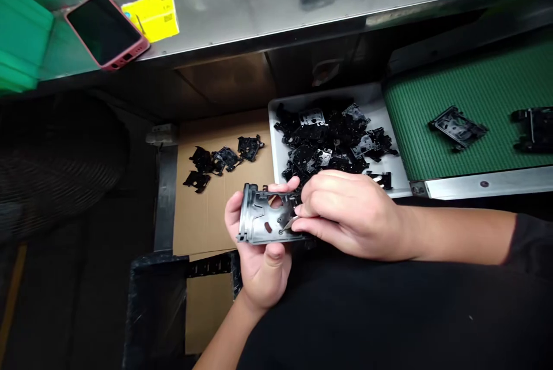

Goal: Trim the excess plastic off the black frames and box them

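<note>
My left hand (263,278) is closed around a black molded plastic part (259,223), roughly rectangular, with a round hole and slots in its face. Its fingers wrap behind the part and the thumb lies by the lower edge. My right hand (345,211) pinches a small pointed metal blade (290,223), whose tip touches the face of the part near its lower edge. The blade's handle is hidden in the fingers. Just beyond the hands, a white tray (275,128) holds a heap of similar black parts (319,139).
Several black parts (224,158) lie on cardboard (216,208) at left. A green ribbed conveyor belt (484,87) at right carries two more. On the metal shelf (242,18) are a phone (103,30), a yellow label (158,15) and black parts. A dark bin (151,306) stands lower left.
</note>
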`<state>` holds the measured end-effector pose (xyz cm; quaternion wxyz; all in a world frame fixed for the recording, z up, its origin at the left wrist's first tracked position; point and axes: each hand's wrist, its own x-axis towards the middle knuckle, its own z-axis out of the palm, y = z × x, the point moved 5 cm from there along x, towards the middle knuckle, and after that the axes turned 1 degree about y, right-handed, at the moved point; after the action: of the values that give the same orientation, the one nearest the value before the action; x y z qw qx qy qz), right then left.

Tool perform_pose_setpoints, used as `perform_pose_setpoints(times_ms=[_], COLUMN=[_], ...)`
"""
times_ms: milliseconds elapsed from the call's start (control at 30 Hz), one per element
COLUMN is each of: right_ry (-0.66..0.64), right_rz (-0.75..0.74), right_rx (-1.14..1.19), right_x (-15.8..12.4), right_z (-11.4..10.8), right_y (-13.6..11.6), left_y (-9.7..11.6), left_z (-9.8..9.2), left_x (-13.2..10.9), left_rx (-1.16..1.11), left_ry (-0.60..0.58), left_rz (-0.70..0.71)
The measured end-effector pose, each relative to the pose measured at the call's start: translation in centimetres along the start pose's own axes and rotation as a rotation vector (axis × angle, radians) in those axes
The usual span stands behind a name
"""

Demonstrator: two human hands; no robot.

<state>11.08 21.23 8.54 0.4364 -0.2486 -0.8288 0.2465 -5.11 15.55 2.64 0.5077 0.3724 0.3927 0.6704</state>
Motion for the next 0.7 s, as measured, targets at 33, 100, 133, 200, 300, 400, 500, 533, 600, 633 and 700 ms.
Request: perform_pose_setpoints(times_ms=[33,100,133,200,300,400,500,533,600,633,700], right_ry=[0.009,0.010,0.006,-0.002,0.003,0.006,0.001,-0.002,-0.010,-0.015,-0.020], right_rz=[-0.005,-0.003,0.000,-0.001,-0.010,0.006,0.010,0.008,0.005,0.004,0.001], right_rx=[-0.001,0.000,-0.003,-0.007,0.014,0.049,0.051,0.050,0.048,0.048,0.047], right_x=[-0.03,-0.06,-0.06,-0.07,-0.11,-0.21,-0.33,-0.37,-0.40,-0.40,-0.38], right_z=[-0.14,-0.36,-0.44,-0.56,-0.63,-0.53,-0.40,-0.35,-0.24,-0.17,-0.05], right_y=[0.00,0.02,0.02,-0.01,-0.05,0.09,0.14,0.12,0.08,0.06,-0.01], left_y=[-0.06,-0.01,0.04,0.14,0.24,0.31,0.36,0.39,0.49,0.55,0.66], left_z=[0.16,0.42,0.52,0.65,0.72,0.70,0.80,0.87,1.03,1.08,1.13], left_x=[0.07,0.16,0.18,0.24,0.32,0.35,0.32,0.31,0.27,0.25,0.19], left_rx=[0.002,0.016,0.029,0.055,0.072,0.063,0.055,0.053,0.048,0.046,0.048], left_ry=[-0.009,-0.024,-0.028,-0.030,-0.029,-0.017,-0.018,-0.025,-0.036,-0.038,-0.038], left_rz=[0.015,0.054,0.071,0.090,0.109,0.127,0.129,0.129,0.134,0.138,0.147])
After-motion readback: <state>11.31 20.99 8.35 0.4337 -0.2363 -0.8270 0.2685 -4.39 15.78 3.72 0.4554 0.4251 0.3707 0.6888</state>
